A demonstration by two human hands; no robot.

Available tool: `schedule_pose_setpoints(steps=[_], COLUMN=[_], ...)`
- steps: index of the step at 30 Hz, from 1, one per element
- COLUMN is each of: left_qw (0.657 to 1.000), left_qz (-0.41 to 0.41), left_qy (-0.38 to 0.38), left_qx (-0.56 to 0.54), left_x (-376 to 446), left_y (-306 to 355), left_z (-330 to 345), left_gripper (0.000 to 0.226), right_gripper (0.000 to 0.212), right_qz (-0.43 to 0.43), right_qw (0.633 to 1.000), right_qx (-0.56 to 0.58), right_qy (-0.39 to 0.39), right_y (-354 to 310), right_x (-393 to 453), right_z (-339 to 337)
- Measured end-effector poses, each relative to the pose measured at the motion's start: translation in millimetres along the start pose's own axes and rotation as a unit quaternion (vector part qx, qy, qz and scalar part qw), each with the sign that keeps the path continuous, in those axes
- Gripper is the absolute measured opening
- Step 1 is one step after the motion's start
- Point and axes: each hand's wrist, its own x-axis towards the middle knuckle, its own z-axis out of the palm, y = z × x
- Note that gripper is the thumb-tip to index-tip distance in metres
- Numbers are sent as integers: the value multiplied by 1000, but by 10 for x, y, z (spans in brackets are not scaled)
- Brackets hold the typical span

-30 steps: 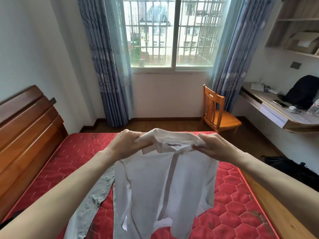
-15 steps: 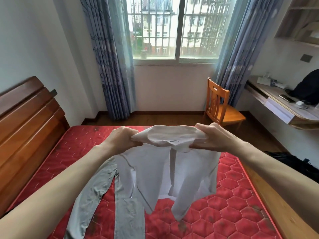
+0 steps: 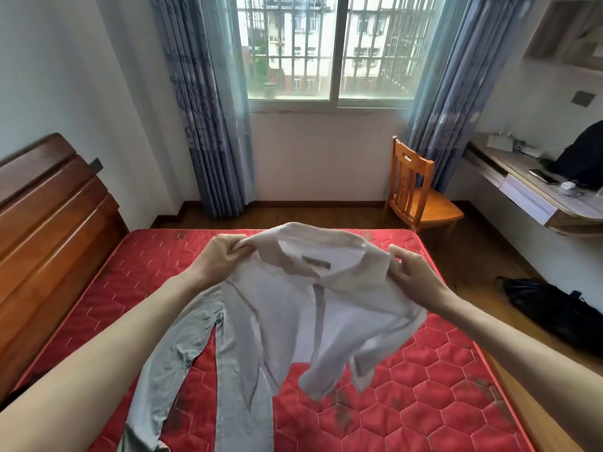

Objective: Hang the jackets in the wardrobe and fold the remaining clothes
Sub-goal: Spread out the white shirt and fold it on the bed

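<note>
So, white collared shirt (image 3: 313, 308) was held up over the red quilted mattress (image 3: 424, 386), collar far, hem hanging near, thin wrinkly cloth, left hand (image 3: 218, 259) and right hand (image 3: 414, 275) pinched its shoulders, grey trousers (image 3: 169, 363) lay flat underneath

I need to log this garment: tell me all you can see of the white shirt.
The white shirt is thin, light woven cloth with a collar, a label inside the neck and a front placket. It hangs in the air above the red mattress, crumpled, held at the shoulders by the left hand and right hand.
</note>
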Motion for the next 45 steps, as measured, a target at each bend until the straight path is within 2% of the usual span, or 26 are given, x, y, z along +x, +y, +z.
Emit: schedule_pose_setpoints(steps=[4,9,13,17,19,21,23,25,27,30,31,33,34,37,40,43,45], left_qw=[998,994,982,963,953,944,933,932,945,969,976,987,989,975,938,913,910], left_qz=[7,26,42,71,88,114,156,181,169,107,90,55,31,-75,-155,-199,-204], left_qy=[-3,40,80,158,182,189,194,188,168,109,86,37,7,-145,-273,-323,-323], left_qx=[67,100,163,207,225,246,260,251,225,193,181,149,143,150,150,153,159], left_x=[6,92,386,648,658,559,380,162,-37,-320,-383,-481,-505,-493,-458,-433,-404], left_y=[-122,-90,44,260,306,282,177,30,-142,-354,-406,-416,-408,-310,-259,-254,-335], left_z=[-59,75,7,-171,-231,-227,-120,103,354,622,656,664,655,562,411,331,365], left_gripper=[48,43,43,46,47,48,43,36,33,30,30,34,38,47,53,57,57], right_gripper=[26,33,27,34,34,36,42,43,38,32,33,38,37,41,45,42,43], right_qz=[-53,-57,-48,-157,-221,-251,-248,-209,-162,-74,-23,89,132,204,259,282,263], right_qw=[985,977,974,925,897,886,891,904,912,923,935,962,965,944,897,859,873], right_qx=[-143,-195,-203,-306,-347,-363,-362,-353,-357,-363,-345,-252,-200,-128,-97,-94,-126], right_qy=[-75,63,91,162,164,140,120,120,125,105,73,-46,-109,-224,-345,-416,-390], right_y=[118,186,130,-88,-123,-77,42,213,364,571,601,586,557,429,281,213,286], right_x=[-15,258,642,945,937,808,605,366,109,-261,-362,-529,-586,-688,-717,-682,-617], right_z=[-141,-218,-318,-617,-773,-833,-791,-638,-444,-184,-138,-93,-93,-186,-374,-477,-430])
